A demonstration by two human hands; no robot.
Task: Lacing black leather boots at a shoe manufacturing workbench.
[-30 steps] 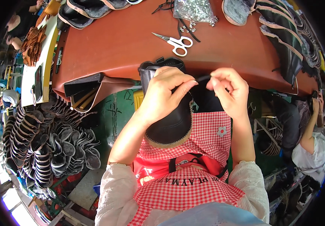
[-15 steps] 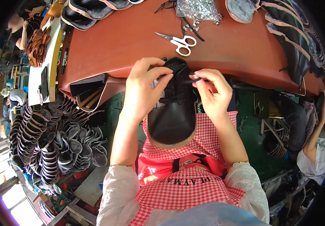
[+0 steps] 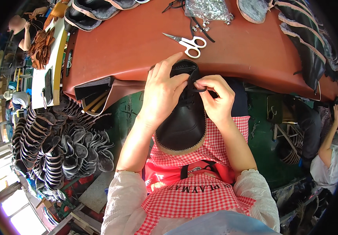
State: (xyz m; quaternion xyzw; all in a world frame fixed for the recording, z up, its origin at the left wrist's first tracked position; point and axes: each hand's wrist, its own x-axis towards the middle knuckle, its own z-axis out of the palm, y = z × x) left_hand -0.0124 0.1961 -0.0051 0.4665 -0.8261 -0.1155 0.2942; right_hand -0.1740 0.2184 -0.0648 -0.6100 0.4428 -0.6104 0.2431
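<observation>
A black leather shoe upper [image 3: 180,131] with a zigzag-cut edge lies over my lap, toe toward me and opening at the table edge. My left hand [image 3: 162,90] grips its left side near the opening, with the thumb over the lacing area and the index finger stretched out. At the right-hand eyelet flap, my right hand [image 3: 219,94] pinches a black shoelace [image 3: 198,90] between thumb and fingers. The lace is threaded lower down across the front. My left hand covers part of the lacing, and the lace tip cannot be made out.
White-handled scissors [image 3: 192,47] lie on the brown-covered table [image 3: 118,49] beyond the shoe. Behind them are a bag of small metal pieces [image 3: 208,9] and loose black laces. More shoe uppers [image 3: 304,43] line the right side; others are heaped at the lower left [image 3: 79,150]. Other people work at both sides.
My left hand has shifted right over the lacing, its index finger now straightened. My right hand has drawn closer to the eyelet flap with the lace.
</observation>
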